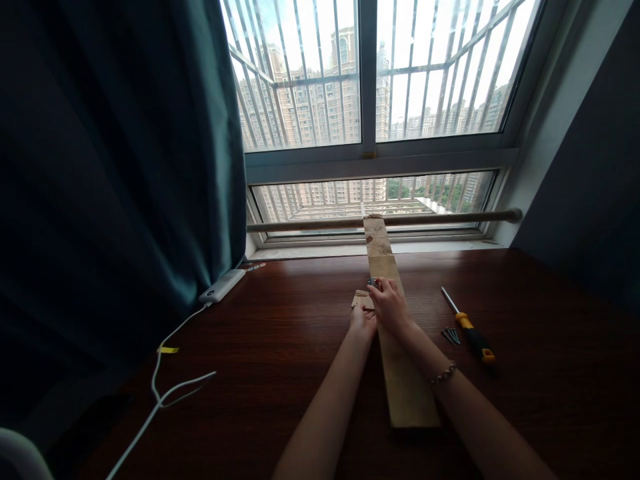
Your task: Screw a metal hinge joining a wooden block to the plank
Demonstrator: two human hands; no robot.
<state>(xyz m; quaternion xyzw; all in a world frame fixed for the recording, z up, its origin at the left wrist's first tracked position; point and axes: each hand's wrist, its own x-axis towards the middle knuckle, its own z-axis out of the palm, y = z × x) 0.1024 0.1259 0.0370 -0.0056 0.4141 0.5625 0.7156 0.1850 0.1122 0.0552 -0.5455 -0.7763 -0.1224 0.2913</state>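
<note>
A long pale wooden plank (413, 393) lies lengthwise on the dark red table, its far end reaching the rail by the window. Against the plank's left edge, my left hand (363, 321) is closed on a small wooden block (362, 300), held from the near side. My right hand (391, 303) rests over the plank, thumb and fingers pinched on a small shiny metal piece (371, 283) just above the block. Most of that piece is covered by the fingers, so its kind does not show.
To the right lie a yellow-and-black screwdriver (470, 330) and several screws (451, 335). A white power strip (223, 287) with a white cable (155, 373) sits at the left beside the dark blue curtain (220, 167). A horizontal rail (450, 218) crosses before the window.
</note>
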